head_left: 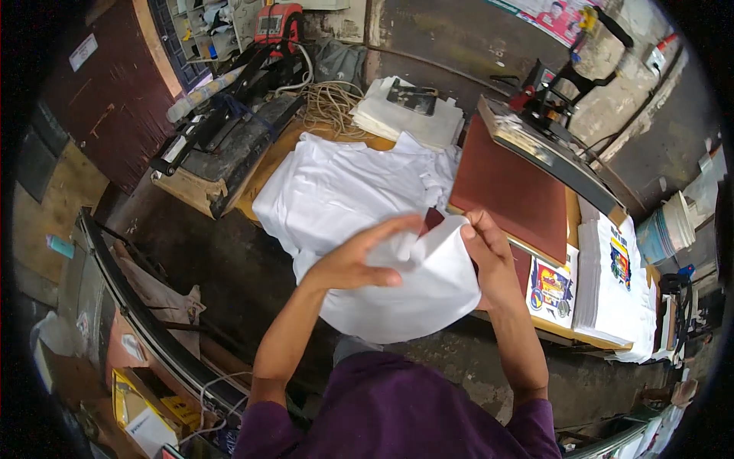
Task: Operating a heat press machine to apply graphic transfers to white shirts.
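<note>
A white cloth garment (417,302), probably a T-shirt, hangs in front of me over the table's near edge. My right hand (493,252) pinches its upper right edge between thumb and fingers. My left hand (359,256) is at the garment's left side, thumb and fingers apart, its fingertips slightly blurred by motion. Just beyond both hands lies a loose pile of white shirts (336,183). A small dark red patch (433,219) shows between the pile and the raised cloth. To the right of my right hand is a heat press with a reddish-brown pad (508,191), its upper plate (547,157) lifted.
A stack of printed white shirts (608,283) and a colourful printed piece (550,287) lie at the right. Another dark press (222,153) stands at the left, near coiled rope (332,107) and a white stack (409,115). A dark rail (145,321) runs along the lower left.
</note>
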Available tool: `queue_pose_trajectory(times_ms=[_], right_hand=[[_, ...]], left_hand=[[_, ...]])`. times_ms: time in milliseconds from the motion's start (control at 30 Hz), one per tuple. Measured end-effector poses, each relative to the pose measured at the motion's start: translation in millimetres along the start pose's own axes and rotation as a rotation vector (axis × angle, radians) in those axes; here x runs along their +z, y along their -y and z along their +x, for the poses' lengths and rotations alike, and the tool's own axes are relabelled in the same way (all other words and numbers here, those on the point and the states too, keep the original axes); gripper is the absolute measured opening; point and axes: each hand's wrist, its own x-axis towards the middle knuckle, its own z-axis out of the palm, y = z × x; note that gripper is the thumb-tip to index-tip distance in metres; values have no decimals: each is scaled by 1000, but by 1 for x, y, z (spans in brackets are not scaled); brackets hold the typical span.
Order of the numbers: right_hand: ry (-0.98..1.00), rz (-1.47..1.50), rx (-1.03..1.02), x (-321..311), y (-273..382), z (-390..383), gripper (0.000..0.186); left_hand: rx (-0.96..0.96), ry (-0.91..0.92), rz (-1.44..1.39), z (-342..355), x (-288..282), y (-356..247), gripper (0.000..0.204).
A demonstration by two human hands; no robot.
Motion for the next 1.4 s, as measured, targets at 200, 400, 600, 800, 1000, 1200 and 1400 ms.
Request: queue_pose_trajectory(times_ms=[200,400,600,800,1000,1200,1400], right_hand=[[-51,-118,-226,-84,38,-77,8],[-283,-169,-373,-144,57,-136,11],[79,-421,-724,-97,79,-213,31],[712,-201,-1035,-52,93,-224,36],[700,-127,-1040,-56,93,-232,32],[926,-325,-981,-87,110,-228,32],[-89,-1529,-718,-139,101,-239,50]], left_hand=[[-469,430,-272,-16,52,30,36],[-439,252,-228,-2,91,17,16],[-355,170,-77,3,129,-11,13],[-130,202,10,15,146,-34,13],[-51,263,40,13,138,-34,9],[-86,248,18,3,123,-23,7],[-194,326,795,17,116,-37,12]])
